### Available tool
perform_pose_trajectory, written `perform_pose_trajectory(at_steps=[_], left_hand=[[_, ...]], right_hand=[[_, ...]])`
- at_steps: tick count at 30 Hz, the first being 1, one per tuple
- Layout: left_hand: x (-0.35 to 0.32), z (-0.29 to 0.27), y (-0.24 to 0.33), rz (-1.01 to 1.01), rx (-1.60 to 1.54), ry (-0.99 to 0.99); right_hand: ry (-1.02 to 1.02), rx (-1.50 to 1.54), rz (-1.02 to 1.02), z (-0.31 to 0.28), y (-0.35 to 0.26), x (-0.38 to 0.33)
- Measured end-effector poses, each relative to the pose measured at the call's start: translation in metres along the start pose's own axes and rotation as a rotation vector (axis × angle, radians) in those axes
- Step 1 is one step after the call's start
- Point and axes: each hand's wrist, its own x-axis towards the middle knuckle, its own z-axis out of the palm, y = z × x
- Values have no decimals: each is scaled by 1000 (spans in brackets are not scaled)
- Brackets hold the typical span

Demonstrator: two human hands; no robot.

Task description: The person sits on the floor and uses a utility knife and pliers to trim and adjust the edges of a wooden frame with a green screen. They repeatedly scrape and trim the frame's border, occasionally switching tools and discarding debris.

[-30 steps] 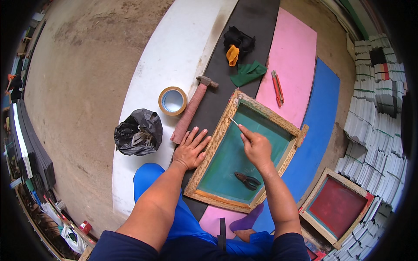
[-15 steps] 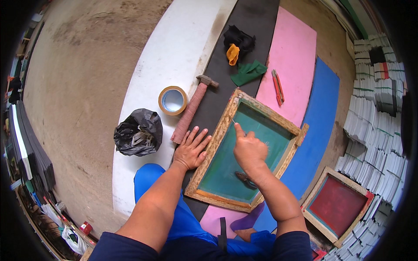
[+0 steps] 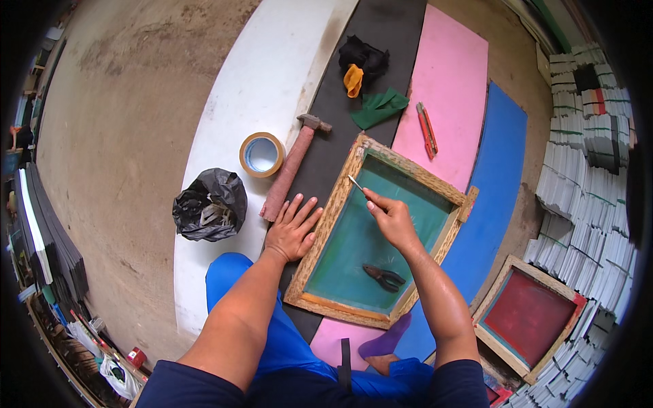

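Observation:
A wooden screen-printing frame (image 3: pixel 331 221) with green mesh (image 3: pixel 340 255) lies at a slant in front of me. My left hand (image 3: pixel 292 230) rests flat beside its left rail, fingers spread, on the black sheet. Over the mesh, my right hand (image 3: pixel 392 221) pinches a slim metal tool (image 3: pixel 356 183). Its pale tip reaches the inner edge of the left rail; its exact kind is too small to tell. Dark-handled pliers (image 3: pixel 384 277) lie on the mesh, nearer to me.
Left of the frame are a hammer (image 3: pixel 292 160) with a wrapped handle, a tape roll (image 3: pixel 261 154) and a black plastic bag (image 3: pixel 211 205). Beyond it lie cloth scraps (image 3: pixel 379 107) and a red cutter (image 3: pixel 427 130). A red-meshed frame (image 3: pixel 527 316) and white stacks (image 3: pixel 578 183) stand right.
My right hand has turned and drawn back slightly from the left rail, showing more of the slim tool. The pliers are now uncovered. My left hand stays beside the frame.

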Motion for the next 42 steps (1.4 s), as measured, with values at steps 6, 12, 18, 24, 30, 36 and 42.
perform_pose_trajectory(at_steps=[6, 12, 18, 24, 30, 36, 42], left_hand=[[-2, -1, 0, -14, 11, -12], [-1, 0, 0, -17, 17, -11], [-2, 2, -1, -6, 12, -1], [-2, 0, 0, -6, -5, 6], [-2, 1, -1, -5, -4, 8], [-3, 2, 0, -19, -16, -16], [-2, 2, -1, -12, -32, -4]], right_hand=[[-171, -412, 168, -11, -36, 2], [-196, 244, 242, -13, -1, 14], [-108, -33, 22, -8, -2, 9], [-111, 226, 159, -9, 2, 13], [-138, 87, 124, -18, -11, 14], [45, -402, 114, -22, -51, 15], [83, -533, 4, -11, -40, 14]])
